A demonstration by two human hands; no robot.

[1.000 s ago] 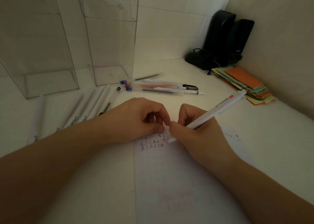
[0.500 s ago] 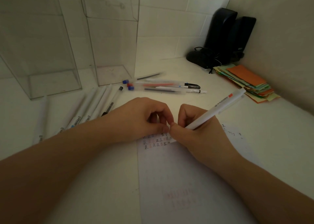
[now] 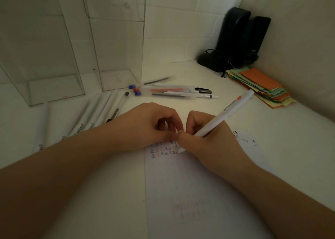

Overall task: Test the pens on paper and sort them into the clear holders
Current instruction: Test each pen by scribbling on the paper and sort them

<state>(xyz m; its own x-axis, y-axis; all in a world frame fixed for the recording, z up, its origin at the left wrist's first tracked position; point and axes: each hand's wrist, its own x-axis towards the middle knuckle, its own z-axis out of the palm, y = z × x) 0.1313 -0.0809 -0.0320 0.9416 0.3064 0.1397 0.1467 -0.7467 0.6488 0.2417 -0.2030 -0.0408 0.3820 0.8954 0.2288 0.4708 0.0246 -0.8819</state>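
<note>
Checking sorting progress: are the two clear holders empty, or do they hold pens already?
Empty. Both clear holders show bare floors through their walls; the loose pens lie outside on the desk.

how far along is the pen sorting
Early. Done: rows of test marks already on the paper. In hand: right hand writing with a white pen, left hand steadying the sheet. Left: both holders look empty; loose pens lie unsorted.

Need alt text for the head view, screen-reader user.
The right hand holds a white pen tip-down on marked paper, which the left hand steadies. Loose pens lie beyond, near two empty clear holders.
</note>
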